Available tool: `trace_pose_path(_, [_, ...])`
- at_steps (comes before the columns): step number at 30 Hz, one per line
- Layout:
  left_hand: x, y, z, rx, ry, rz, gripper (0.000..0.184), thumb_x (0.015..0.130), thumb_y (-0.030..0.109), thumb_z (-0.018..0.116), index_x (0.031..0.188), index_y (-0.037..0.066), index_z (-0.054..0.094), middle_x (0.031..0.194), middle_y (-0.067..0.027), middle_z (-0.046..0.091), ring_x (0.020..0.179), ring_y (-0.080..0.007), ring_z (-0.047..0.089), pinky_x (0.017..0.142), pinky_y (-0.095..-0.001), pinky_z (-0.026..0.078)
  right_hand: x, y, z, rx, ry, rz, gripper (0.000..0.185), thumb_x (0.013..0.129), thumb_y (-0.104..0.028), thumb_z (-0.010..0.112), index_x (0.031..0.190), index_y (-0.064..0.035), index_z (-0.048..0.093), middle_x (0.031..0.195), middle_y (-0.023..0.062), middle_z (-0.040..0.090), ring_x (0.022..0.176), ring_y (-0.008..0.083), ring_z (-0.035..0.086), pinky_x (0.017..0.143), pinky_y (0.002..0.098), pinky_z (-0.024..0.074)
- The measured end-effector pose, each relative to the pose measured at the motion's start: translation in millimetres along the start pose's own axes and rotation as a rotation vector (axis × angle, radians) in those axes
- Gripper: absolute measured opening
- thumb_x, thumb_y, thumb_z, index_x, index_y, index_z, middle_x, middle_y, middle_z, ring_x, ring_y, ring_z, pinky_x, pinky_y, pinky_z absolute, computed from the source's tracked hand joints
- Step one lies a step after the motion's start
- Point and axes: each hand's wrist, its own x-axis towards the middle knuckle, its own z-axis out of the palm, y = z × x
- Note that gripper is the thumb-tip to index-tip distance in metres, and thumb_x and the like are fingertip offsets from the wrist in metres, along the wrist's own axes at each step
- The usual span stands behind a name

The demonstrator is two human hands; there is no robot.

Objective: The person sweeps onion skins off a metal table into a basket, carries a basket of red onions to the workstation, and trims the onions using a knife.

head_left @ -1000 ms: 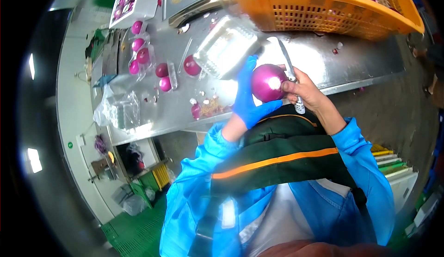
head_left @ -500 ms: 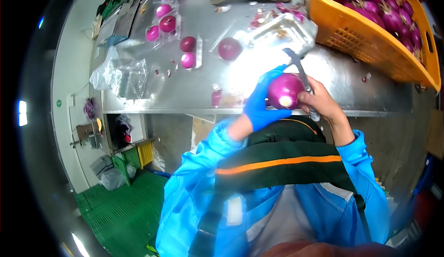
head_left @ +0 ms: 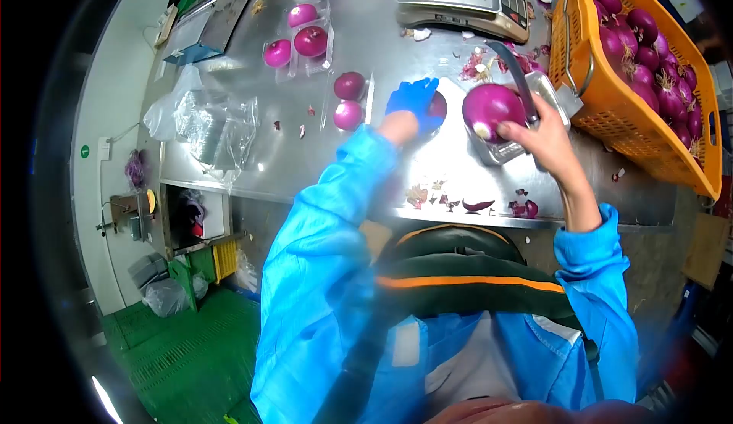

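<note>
My left hand (head_left: pixel 412 103), in a blue glove, reaches over the steel table with its fingers curled round a red onion (head_left: pixel 438 109), which it partly covers. In my bare right hand (head_left: pixel 548 135) are a larger peeled red onion (head_left: pixel 494 108) and a knife with a dark curved blade (head_left: pixel 516 73). The knife lies along the onion's right side, blade pointing away from me. This onion is above a clear plastic tray (head_left: pixel 500 154). Left of my gloved hand, two red onions (head_left: pixel 350 86) sit beside another clear tray edge.
An orange crate (head_left: pixel 611 115) full of red onions stands at the right. A scale (head_left: pixel 466 18) is at the back. Packed onions (head_left: pixel 310 41) and clear plastic bags (head_left: pixel 217 126) lie to the left. Onion skins (head_left: pixel 479 206) are scattered near the steel table's front edge (head_left: pixel 305 198).
My left hand has let go of the large onion and moved left to the other onion. My right hand has carried the large onion and knife forward over the tray. The view has shifted.
</note>
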Motion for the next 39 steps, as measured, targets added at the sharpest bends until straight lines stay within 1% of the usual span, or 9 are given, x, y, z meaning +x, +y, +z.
trace_pose_path(6, [17,18,-29,0.229,-0.245,0.088,0.029,0.084,0.026,0.053,0.103,0.012,0.069,0.109,-0.0182,0.066,0.098,-0.0366,0.063,0.085,-0.0431,0.052,95,-6,31,-0.589,0.0,0.04,0.078,0.066,-0.051,0.076,0.127,-0.0064,0.058,0.102,0.0169,0.07,0.095,0.0303,0.068,0.084,0.038,0.0525])
trace_pose_path(10, [-18,21,-37,0.149,-0.196,0.073,0.059,0.07,0.026,0.077,0.124,0.014,0.058,0.113,-0.0114,0.059,0.097,-0.0303,0.056,0.083,-0.0405,0.047,131,4,57,-0.931,-0.107,0.032,0.07,0.067,-0.055,0.07,0.12,-0.0093,0.062,0.095,0.0156,0.07,0.087,0.0319,0.068,0.076,0.0409,0.0539])
trace_pose_path(14, [-57,2,-11,-0.077,0.115,0.077,0.062,0.072,0.022,0.076,0.129,0.014,0.053,0.124,-0.0127,0.058,0.097,-0.0346,0.059,0.083,-0.0438,0.049,141,23,87,-1.256,-0.272,-0.004,0.065,0.073,-0.061,0.069,0.116,-0.0135,0.063,0.081,0.0189,0.069,0.074,0.0353,0.068,0.064,0.0458,0.0538])
trace_pose_path(17, [-75,-8,-2,-0.378,0.045,-0.012,0.061,0.079,0.021,0.073,0.135,0.01,0.05,0.13,-0.0128,0.054,0.108,-0.0314,0.054,0.093,-0.0407,0.045,147,27,78,-1.19,-0.295,-0.1,0.049,0.083,-0.053,0.063,0.108,-0.0104,0.067,0.083,0.0166,0.069,0.079,0.0351,0.067,0.068,0.0461,0.0531])
trace_pose_path(21, [-110,-16,13,-0.267,0.438,-0.248,0.045,0.089,0.018,0.064,0.131,0.006,0.053,0.122,-0.0122,0.059,0.107,-0.0272,0.058,0.094,-0.0366,0.047,165,42,59,-1.218,-0.352,-0.028,0.034,0.086,-0.038,0.062,0.099,-0.0076,0.068,0.09,0.0176,0.069,0.086,0.0349,0.066,0.076,0.0451,0.0524])
trace_pose_path(25, [-94,-4,32,-0.9,0.294,-0.722,0.037,0.095,0.016,0.055,0.131,0.007,0.053,0.125,-0.0111,0.059,0.112,-0.017,0.056,0.093,-0.0307,0.047,190,86,55,-1.017,-0.575,-0.027,0.03,0.083,-0.023,0.066,0.104,-0.0023,0.067,0.091,0.0206,0.068,0.083,0.0343,0.067,0.075,0.0425,0.0518])
trace_pose_path(28, [-92,-29,98,-1.159,0.52,-0.633,0.03,0.095,0.015,0.055,0.124,0.009,0.058,0.117,-0.0119,0.063,0.104,-0.0217,0.062,0.09,-0.0324,0.048,198,83,67,-0.933,-0.649,0.193,0.028,0.08,-0.016,0.067,0.101,0.003,0.066,0.084,0.0215,0.068,0.076,0.031,0.066,0.074,0.0403,0.0512])
trace_pose_path(34, [-40,-57,-10,0.113,0.211,-0.326,0.016,0.083,0.012,0.058,0.094,0.013,0.07,0.096,-0.0085,0.065,0.088,-0.0275,0.064,0.076,-0.0375,0.051,207,86,67,-0.91,-0.492,0.172,0.03,0.078,-0.026,0.064,0.089,0.001,0.07,0.085,0.0195,0.07,0.079,0.0306,0.069,0.073,0.0393,0.053])
trace_pose_path(39, [-29,-113,-20,0.301,0.081,-0.44,0.011,0.079,0.014,0.061,0.083,0.014,0.072,0.105,-0.005,0.064,0.098,-0.0257,0.061,0.077,-0.042,0.05,228,71,114,-0.973,-0.415,0.195,0.03,0.08,-0.028,0.063,0.097,-0.0037,0.069,0.089,0.0221,0.068,0.086,0.0376,0.066,0.077,0.0435,0.0506])
